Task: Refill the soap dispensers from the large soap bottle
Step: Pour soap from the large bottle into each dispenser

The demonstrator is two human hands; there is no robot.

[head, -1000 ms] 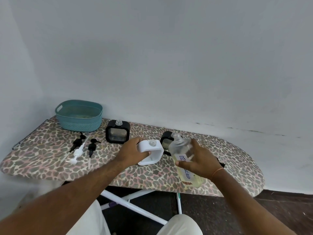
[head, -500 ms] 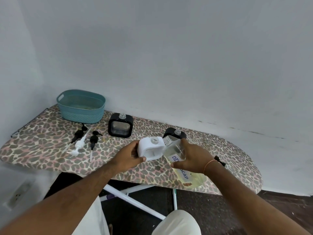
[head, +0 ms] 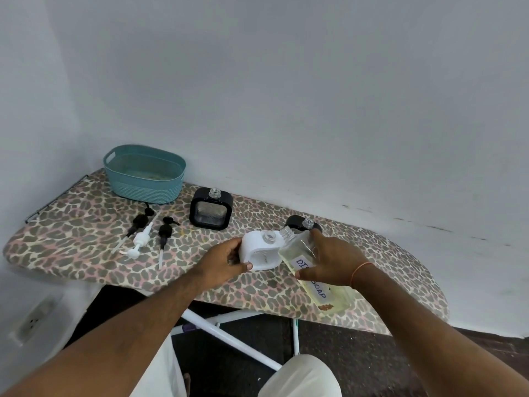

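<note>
Large soap bottle (head: 303,262) is gripped by the right hand (head: 332,262), tilted, neck aimed upper left at the white dispenser (head: 259,250), itself clasped by left-hand (head: 221,263) fingers.

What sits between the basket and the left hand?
In the head view, three loose pumps lie on the board between the basket and the left hand: two black pumps and a white pump between them.
</note>
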